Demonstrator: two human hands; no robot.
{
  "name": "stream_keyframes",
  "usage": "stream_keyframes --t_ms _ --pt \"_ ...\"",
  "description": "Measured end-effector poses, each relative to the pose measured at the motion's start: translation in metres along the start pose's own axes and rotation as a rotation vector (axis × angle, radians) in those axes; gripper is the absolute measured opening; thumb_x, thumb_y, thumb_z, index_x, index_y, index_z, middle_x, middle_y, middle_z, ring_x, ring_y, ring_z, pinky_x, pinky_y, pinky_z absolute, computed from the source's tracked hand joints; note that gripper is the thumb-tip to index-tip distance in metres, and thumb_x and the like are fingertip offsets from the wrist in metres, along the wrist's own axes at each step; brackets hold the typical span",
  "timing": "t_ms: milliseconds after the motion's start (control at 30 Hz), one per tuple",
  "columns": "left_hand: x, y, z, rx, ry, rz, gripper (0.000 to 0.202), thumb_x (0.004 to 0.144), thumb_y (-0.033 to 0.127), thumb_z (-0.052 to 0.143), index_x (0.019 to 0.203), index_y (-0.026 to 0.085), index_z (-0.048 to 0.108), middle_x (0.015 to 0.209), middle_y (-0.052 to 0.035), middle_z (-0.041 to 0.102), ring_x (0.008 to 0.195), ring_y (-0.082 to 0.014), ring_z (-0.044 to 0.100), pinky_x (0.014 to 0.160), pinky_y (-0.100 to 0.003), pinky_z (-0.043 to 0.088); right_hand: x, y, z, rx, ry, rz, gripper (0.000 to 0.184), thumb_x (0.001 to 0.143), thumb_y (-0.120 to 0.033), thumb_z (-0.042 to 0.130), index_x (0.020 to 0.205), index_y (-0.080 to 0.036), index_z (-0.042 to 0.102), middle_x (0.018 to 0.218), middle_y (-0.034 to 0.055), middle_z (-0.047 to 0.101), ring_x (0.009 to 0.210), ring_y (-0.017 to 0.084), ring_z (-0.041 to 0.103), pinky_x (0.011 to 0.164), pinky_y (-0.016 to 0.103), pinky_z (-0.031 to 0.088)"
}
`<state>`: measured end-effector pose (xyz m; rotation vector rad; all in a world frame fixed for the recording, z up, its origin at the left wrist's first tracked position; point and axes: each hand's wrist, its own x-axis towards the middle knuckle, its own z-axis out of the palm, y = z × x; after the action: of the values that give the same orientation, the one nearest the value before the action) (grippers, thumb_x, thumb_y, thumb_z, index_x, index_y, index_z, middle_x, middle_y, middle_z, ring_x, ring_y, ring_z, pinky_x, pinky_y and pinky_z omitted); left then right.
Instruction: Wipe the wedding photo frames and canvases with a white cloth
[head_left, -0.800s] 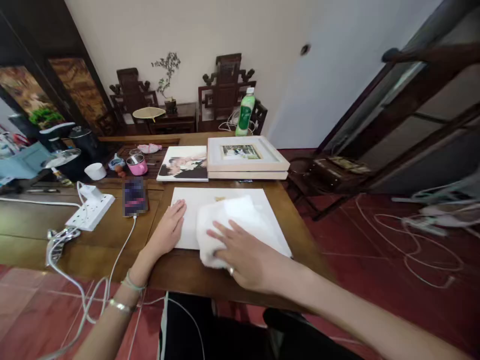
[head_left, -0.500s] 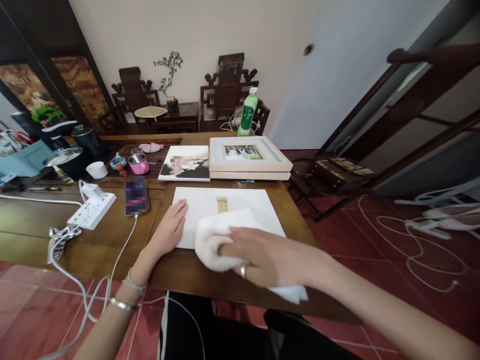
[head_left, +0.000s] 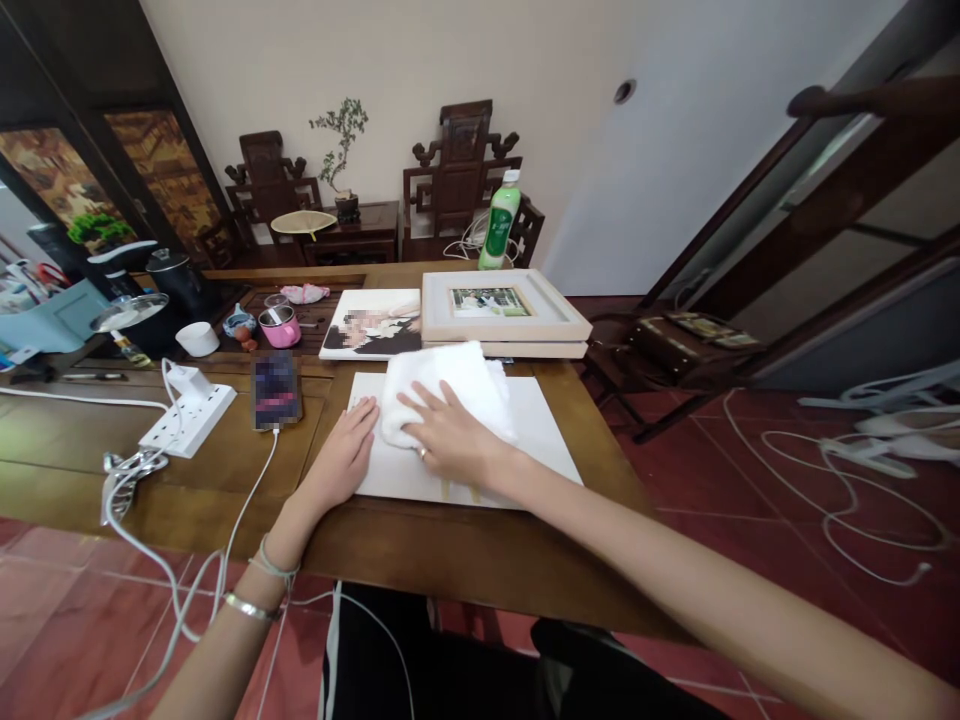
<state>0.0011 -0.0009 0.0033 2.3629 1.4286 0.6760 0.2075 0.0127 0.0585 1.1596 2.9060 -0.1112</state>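
A white board (head_left: 540,440), seemingly a frame's back, lies flat on the wooden table (head_left: 450,550) in front of me. My right hand (head_left: 450,435) presses flat on a white cloth (head_left: 450,385) at the board's far left part, fingers stretched out. My left hand (head_left: 341,460) lies flat and open on the board's left edge, holding it down. A small wooden piece pokes out at the board's near edge.
Behind the board lie stacked pale picture frames (head_left: 502,312) and a photo print (head_left: 371,325). A green bottle (head_left: 499,220) stands further back. A phone (head_left: 276,390), a white power strip (head_left: 187,420) with cables and a pink cup (head_left: 279,328) sit to the left.
My right hand slid the cloth from the board's near edge up to its far left part. The left hand stayed in place on the board's left edge.
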Motion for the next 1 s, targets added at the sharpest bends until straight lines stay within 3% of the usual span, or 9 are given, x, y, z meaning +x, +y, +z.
stream_keyframes --t_ms 133,233,400,500,567,733,867,1000 --pt "0.000 0.001 -0.001 0.001 0.004 -0.007 0.046 0.096 0.025 0.029 0.140 0.015 0.040 0.149 -0.0129 0.037 0.141 -0.0210 0.029 0.116 -0.046 0.021 -0.036 -0.029 -0.008 0.071 -0.026 -0.137 0.041 0.076 -0.013 0.051 0.115 -0.013 0.065 0.146 0.0189 0.039 0.137 0.038 0.025 0.106 0.061 0.018" --pt "-0.001 0.002 -0.002 -0.001 -0.006 -0.006 0.046 0.095 0.024 0.028 0.138 0.015 0.042 0.149 -0.0125 0.037 0.141 -0.0208 0.028 0.117 -0.045 0.021 -0.064 -0.044 -0.024 0.240 -0.083 -0.275 0.036 0.073 -0.014 0.050 0.104 -0.018 0.068 0.138 0.0136 0.050 0.134 0.033 0.034 0.106 0.054 0.025" --pt "-0.001 0.003 -0.003 -0.002 -0.005 -0.014 0.046 0.094 0.022 0.031 0.138 0.015 0.043 0.149 -0.0126 0.037 0.141 -0.0215 0.027 0.116 -0.047 0.021 -0.086 -0.043 -0.048 0.477 -0.188 -0.304 0.028 0.063 -0.009 0.046 0.081 -0.022 0.064 0.104 0.0048 0.067 0.111 0.026 0.054 0.094 0.041 0.038" --pt "-0.001 0.002 -0.002 -0.001 -0.001 -0.015 0.045 0.094 0.022 0.031 0.138 0.016 0.044 0.149 -0.0119 0.038 0.141 -0.0213 0.028 0.117 -0.046 0.021 -0.076 -0.021 -0.054 0.503 -0.244 -0.228 0.024 0.065 -0.009 0.043 0.078 -0.021 0.059 0.086 0.0040 0.065 0.086 0.023 0.058 0.074 0.034 0.044" --pt "-0.001 0.002 -0.002 -0.003 -0.004 -0.017 0.045 0.095 0.023 0.031 0.138 0.016 0.044 0.149 -0.0118 0.038 0.141 -0.0212 0.028 0.117 -0.046 0.020 -0.061 -0.003 -0.054 0.464 -0.257 -0.150 0.025 0.071 -0.012 0.042 0.084 -0.021 0.060 0.083 0.0051 0.063 0.080 0.023 0.057 0.069 0.033 0.043" --pt "-0.001 0.004 -0.002 -0.050 0.001 -0.029 0.046 0.095 0.025 0.031 0.138 0.017 0.043 0.150 -0.0100 0.036 0.141 -0.0207 0.028 0.117 -0.047 0.019 -0.014 0.025 -0.041 0.246 -0.144 0.023 0.035 0.081 -0.016 0.040 0.110 -0.016 0.060 0.106 0.0146 0.063 0.104 0.031 0.055 0.083 0.040 0.042" --pt "0.003 0.006 -0.008 -0.213 -0.007 -0.135 0.049 0.096 0.034 0.029 0.138 0.016 0.045 0.149 -0.0081 0.037 0.141 -0.0202 0.028 0.118 -0.044 0.016 0.011 0.008 -0.020 0.045 -0.012 0.137 0.042 0.082 -0.014 0.040 0.120 -0.010 0.058 0.132 0.0218 0.052 0.125 0.037 0.042 0.098 0.052 0.033" --pt "0.005 0.008 -0.015 -0.401 0.016 -0.252 0.052 0.098 0.041 0.019 0.141 0.022 0.042 0.149 -0.0009 0.037 0.140 -0.0189 0.029 0.118 -0.041 0.017 0.016 -0.027 -0.003 -0.034 -0.018 0.159 0.046 0.083 -0.018 0.044 0.126 -0.013 0.057 0.148 0.0206 0.035 0.136 0.045 0.024 0.102 0.067 0.020"
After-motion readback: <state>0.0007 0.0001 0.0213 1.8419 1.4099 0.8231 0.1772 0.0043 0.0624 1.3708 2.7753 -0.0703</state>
